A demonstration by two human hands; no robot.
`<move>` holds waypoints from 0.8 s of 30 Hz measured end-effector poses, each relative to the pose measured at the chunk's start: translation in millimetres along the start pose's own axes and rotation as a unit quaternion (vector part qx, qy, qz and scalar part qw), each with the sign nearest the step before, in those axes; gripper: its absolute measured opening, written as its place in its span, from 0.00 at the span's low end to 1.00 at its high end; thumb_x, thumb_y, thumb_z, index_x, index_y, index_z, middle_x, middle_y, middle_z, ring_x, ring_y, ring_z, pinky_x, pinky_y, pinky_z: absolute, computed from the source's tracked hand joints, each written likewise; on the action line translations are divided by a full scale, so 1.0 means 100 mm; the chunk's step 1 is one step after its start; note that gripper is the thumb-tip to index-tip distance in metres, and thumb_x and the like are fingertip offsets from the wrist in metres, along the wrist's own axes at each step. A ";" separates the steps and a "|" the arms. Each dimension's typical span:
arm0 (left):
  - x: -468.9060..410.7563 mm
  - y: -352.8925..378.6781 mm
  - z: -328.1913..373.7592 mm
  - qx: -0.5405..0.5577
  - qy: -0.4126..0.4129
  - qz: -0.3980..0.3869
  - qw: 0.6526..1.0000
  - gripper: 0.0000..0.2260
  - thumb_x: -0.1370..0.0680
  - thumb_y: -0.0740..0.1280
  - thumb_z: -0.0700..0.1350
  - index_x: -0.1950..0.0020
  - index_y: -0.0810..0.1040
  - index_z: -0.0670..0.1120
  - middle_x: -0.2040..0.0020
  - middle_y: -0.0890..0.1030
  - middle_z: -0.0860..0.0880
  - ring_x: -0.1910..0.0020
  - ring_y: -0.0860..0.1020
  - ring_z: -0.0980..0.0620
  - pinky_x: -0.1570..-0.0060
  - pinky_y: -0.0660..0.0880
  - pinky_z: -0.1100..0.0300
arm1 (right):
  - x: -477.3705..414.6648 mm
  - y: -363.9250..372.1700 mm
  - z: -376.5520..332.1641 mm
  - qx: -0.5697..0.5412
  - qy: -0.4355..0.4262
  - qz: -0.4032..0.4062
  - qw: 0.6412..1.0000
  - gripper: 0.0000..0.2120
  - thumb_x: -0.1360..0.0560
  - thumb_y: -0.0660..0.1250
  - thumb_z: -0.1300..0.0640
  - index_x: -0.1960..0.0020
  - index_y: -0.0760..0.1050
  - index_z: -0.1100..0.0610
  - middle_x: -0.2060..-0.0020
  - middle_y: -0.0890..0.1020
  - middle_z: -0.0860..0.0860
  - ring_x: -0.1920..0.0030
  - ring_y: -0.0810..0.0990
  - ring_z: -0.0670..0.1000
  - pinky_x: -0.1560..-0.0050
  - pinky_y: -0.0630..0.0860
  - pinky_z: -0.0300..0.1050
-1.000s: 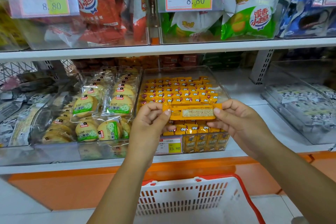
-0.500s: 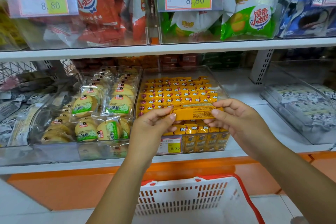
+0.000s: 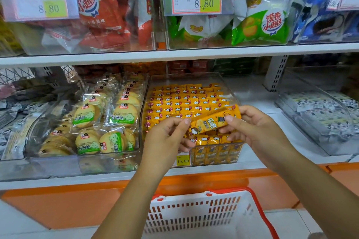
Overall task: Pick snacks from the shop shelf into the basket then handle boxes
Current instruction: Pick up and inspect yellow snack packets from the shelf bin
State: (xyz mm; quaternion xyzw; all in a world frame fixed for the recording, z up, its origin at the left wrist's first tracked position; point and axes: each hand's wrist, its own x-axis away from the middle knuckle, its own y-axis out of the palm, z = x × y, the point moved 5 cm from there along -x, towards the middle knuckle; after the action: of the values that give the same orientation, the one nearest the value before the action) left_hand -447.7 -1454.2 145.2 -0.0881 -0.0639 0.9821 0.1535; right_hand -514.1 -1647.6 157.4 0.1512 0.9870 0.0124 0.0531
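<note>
A long orange snack pack (image 3: 211,120) is held between both hands in front of the clear bin of orange packs (image 3: 192,77) on the lower shelf. My left hand (image 3: 167,137) pinches its left end. The right end is pinched by my right hand (image 3: 252,128). The pack is tilted, right end higher, with its printed front facing me. A white basket with a red rim (image 3: 204,217) sits on the floor below my arms.
To the left stands a clear bin of round biscuits in green-labelled wrappers (image 3: 91,118). Another clear bin with pale packs (image 3: 320,114) is at right. The upper shelf (image 3: 174,54) holds bins of red, green and blue snack bags with price tags.
The pack has been turned over from its back label to its printed front and tilted up at the right. Both hands stayed close to the bin.
</note>
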 end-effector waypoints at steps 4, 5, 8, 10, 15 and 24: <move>-0.10 0.02 0.10 -0.151 0.090 0.002 0.984 0.07 0.20 0.64 0.52 0.50 0.82 0.55 0.59 0.82 0.59 0.59 0.80 0.63 0.62 0.76 0.69 | -0.07 -0.15 -0.13 0.052 -0.025 0.035 0.998 0.08 0.26 0.70 0.62 0.48 0.76 0.58 0.59 0.86 0.53 0.58 0.85 0.54 0.59 0.80 0.46; -0.15 0.04 0.13 -0.207 0.117 -0.003 0.971 0.09 0.20 0.64 0.54 0.44 0.82 0.56 0.53 0.82 0.61 0.53 0.79 0.64 0.56 0.75 0.70 | -0.10 -0.22 -0.22 0.086 -0.050 0.056 0.993 0.07 0.25 0.70 0.64 0.48 0.76 0.57 0.60 0.86 0.51 0.60 0.85 0.52 0.59 0.80 0.46; -0.33 0.20 0.17 -0.365 0.166 -0.060 0.914 0.18 0.19 0.62 0.56 0.30 0.75 0.54 0.33 0.76 0.56 0.33 0.70 0.58 0.36 0.65 0.65 | -0.20 -0.44 -0.45 0.198 -0.105 0.109 0.968 0.10 0.25 0.72 0.62 0.50 0.76 0.48 0.62 0.85 0.49 0.62 0.83 0.48 0.58 0.79 0.43; -0.43 0.37 0.17 -0.429 0.181 -0.112 0.878 0.20 0.18 0.60 0.56 0.26 0.71 0.54 0.27 0.71 0.55 0.27 0.65 0.55 0.30 0.60 0.62 | -0.29 -0.53 -0.52 0.273 -0.111 0.118 0.948 0.10 0.26 0.73 0.59 0.51 0.76 0.45 0.64 0.83 0.49 0.62 0.82 0.50 0.58 0.78 0.46; -0.55 0.59 -0.01 -0.493 0.175 -0.169 0.835 0.22 0.17 0.55 0.58 0.23 0.66 0.55 0.22 0.63 0.56 0.23 0.59 0.54 0.26 0.55 0.56 | -0.52 -0.43 -0.62 0.435 -0.155 0.062 0.885 0.10 0.26 0.73 0.59 0.50 0.76 0.46 0.61 0.77 0.44 0.63 0.75 0.45 0.61 0.70 0.32; -0.54 0.57 -0.13 -0.490 0.190 -0.155 0.837 0.22 0.17 0.51 0.60 0.23 0.64 0.58 0.22 0.61 0.59 0.22 0.56 0.58 0.25 0.53 0.57 | -1.00 -0.27 -0.31 0.634 -0.074 -0.124 0.760 0.10 0.21 0.66 0.49 0.42 0.81 0.48 0.44 0.77 0.44 0.43 0.67 0.44 0.38 0.67 0.46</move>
State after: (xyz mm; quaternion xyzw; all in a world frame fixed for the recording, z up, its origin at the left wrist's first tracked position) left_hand -410.6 -1523.6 132.2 -0.3252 -0.5189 0.7500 0.2501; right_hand -430.2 -1703.6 196.9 0.0270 0.7727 -0.6340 0.0191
